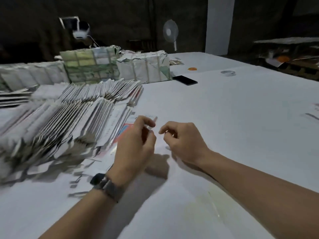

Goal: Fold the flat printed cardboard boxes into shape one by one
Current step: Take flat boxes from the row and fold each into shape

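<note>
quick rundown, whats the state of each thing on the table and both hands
left hand: fingers curled, whether it grips a box too blurred to tell
right hand: fingers curled, nothing visibly held
flat boxes: unfolded, fanned in rows
bundles: strapped, upright
phone: flat, screen dark
tape roll: lying flat
fan: standing, spin unclear

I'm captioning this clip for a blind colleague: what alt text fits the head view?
Two bare hands, left hand and right hand, hover with curled fingers over a white table, beside fanned rows of flat printed boxes. A black phone lies farther back.
</note>
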A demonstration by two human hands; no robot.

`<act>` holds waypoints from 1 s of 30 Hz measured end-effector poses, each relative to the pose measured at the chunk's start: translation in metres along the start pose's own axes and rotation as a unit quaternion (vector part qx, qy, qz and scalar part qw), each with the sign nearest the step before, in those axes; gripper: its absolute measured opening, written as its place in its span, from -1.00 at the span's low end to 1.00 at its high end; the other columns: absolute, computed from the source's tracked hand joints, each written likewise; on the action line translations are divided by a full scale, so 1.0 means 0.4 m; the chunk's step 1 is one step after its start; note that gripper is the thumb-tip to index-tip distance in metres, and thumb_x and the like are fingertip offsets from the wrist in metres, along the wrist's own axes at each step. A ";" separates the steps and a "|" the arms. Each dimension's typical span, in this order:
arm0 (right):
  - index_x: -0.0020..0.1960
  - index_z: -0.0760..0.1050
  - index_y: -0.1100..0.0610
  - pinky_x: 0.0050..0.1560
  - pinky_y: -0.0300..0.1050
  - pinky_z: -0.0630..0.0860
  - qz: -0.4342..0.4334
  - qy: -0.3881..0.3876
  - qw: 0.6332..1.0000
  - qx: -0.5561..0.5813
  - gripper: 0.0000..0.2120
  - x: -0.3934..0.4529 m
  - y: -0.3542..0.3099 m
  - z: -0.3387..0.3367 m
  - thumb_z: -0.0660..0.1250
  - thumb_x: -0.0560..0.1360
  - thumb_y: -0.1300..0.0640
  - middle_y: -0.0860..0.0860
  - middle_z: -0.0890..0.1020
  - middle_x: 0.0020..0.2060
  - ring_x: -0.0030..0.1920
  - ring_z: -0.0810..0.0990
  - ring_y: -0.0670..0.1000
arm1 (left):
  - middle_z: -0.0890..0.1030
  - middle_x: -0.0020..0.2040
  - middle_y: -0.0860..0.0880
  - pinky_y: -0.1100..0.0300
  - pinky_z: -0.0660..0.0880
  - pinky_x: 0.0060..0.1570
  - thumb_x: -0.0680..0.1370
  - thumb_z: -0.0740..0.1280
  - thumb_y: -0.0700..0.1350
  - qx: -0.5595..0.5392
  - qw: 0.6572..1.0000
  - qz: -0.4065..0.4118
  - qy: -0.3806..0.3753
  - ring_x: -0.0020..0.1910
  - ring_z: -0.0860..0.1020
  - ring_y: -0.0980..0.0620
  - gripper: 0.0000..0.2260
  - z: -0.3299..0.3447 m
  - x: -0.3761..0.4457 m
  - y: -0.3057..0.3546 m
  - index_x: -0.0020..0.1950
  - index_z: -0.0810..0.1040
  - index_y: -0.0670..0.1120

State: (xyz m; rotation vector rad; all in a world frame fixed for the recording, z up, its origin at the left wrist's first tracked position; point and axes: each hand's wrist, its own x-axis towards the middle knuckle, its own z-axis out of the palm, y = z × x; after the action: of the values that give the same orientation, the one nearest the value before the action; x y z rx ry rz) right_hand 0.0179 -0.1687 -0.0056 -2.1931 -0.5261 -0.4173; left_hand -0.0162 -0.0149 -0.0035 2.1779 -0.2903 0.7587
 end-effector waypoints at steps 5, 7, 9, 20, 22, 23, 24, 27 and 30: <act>-0.14 0.66 0.03 -0.30 -0.26 0.29 -0.014 0.021 0.999 0.035 -0.75 -0.006 0.009 0.016 0.20 0.39 0.11 -0.27 0.45 -0.56 -0.46 0.43 -0.14 | 0.63 0.10 0.00 -0.02 0.41 0.00 0.49 0.35 -0.08 0.346 0.935 0.052 -0.061 0.13 0.49 -0.14 -0.66 -0.029 0.011 -0.011 0.26 0.46 0.00; -0.15 0.65 0.04 -0.31 -0.24 0.28 -0.014 0.019 0.999 0.042 -0.76 -0.008 0.010 0.018 0.20 0.39 0.10 -0.25 0.44 -0.57 -0.47 0.41 -0.13 | 0.53 0.28 0.00 -0.05 0.33 0.16 0.54 0.26 -0.01 0.413 0.900 -0.024 -0.136 0.31 0.41 -0.15 -0.59 -0.031 0.006 -0.027 0.38 0.32 0.03; -0.16 0.65 0.04 -0.33 -0.24 0.26 -0.010 0.023 0.999 0.047 -0.76 -0.008 0.011 0.016 0.20 0.39 0.11 -0.21 0.41 -0.59 -0.48 0.39 -0.10 | 0.53 0.28 -0.01 -0.03 0.31 0.14 0.56 0.21 -0.05 0.439 0.881 -0.041 -0.171 0.30 0.42 -0.15 -0.62 -0.027 0.000 -0.036 0.37 0.29 0.03; -0.18 0.64 0.01 -0.35 -0.24 0.28 0.002 0.030 0.997 0.073 -0.77 -0.007 0.018 0.016 0.19 0.38 0.11 -0.17 0.39 -0.59 -0.48 0.37 -0.07 | 0.61 0.07 0.10 0.12 0.21 -0.35 0.55 0.20 -0.13 0.373 0.923 0.023 -0.093 0.07 0.47 -0.05 -0.62 -0.022 0.005 -0.017 0.35 0.38 0.14; -0.18 0.62 -0.01 -0.35 -0.22 0.30 0.004 0.032 0.996 0.078 -0.79 -0.007 0.020 0.017 0.20 0.39 0.11 -0.17 0.40 -0.59 -0.48 0.37 -0.07 | 0.64 0.08 0.08 0.13 0.23 -0.36 0.52 0.24 -0.23 0.355 0.931 0.057 -0.060 0.03 0.50 -0.09 -0.56 -0.031 0.006 -0.009 0.37 0.44 0.09; -0.17 0.61 -0.02 -0.34 -0.20 0.32 0.006 0.033 0.996 0.081 -0.81 -0.006 0.022 0.018 0.22 0.41 0.12 -0.17 0.41 -0.58 -0.48 0.38 -0.07 | 0.66 0.07 0.04 0.14 0.27 -0.38 0.50 0.27 -0.29 0.344 0.935 0.078 -0.042 -0.02 0.53 -0.13 -0.55 -0.038 0.008 0.000 0.35 0.49 0.04; -0.16 0.60 -0.02 -0.32 -0.17 0.35 0.009 0.036 0.996 0.085 -0.83 -0.005 0.023 0.017 0.24 0.45 0.15 -0.17 0.43 -0.56 -0.47 0.40 -0.08 | 0.67 0.03 -0.01 0.12 0.33 -0.42 0.49 0.31 -0.34 0.330 0.939 0.101 -0.017 -0.07 0.54 -0.17 -0.55 -0.045 0.012 0.010 0.33 0.53 -0.02; 0.01 0.57 -0.07 -0.23 -0.06 0.48 0.025 0.035 0.993 0.111 -0.87 -0.002 0.021 0.016 0.32 0.52 0.12 -0.18 0.52 -0.45 -0.40 0.47 -0.09 | 0.67 0.01 -0.12 -0.02 0.53 -0.32 0.55 0.30 -0.40 0.257 0.936 0.221 0.096 -0.10 0.58 -0.17 -0.64 -0.057 0.024 0.030 0.30 0.58 -0.15; 0.15 0.41 -0.31 -0.19 -0.06 0.53 0.035 0.015 0.983 0.181 -0.77 -0.005 0.011 0.013 0.27 0.50 -0.20 -0.25 0.56 -0.20 -0.24 0.56 -0.13 | 0.61 0.09 -0.14 0.33 0.44 -0.09 0.64 0.23 -0.32 0.124 0.936 0.293 0.151 -0.09 0.51 0.07 -0.73 -0.056 0.025 0.037 0.34 0.50 -0.19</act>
State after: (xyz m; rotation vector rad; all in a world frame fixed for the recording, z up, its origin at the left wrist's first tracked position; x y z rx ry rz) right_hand 0.0191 -0.1677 -0.0125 -1.8457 -0.4665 -0.2907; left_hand -0.0242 -0.0073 0.0228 2.1735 -0.7343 1.5166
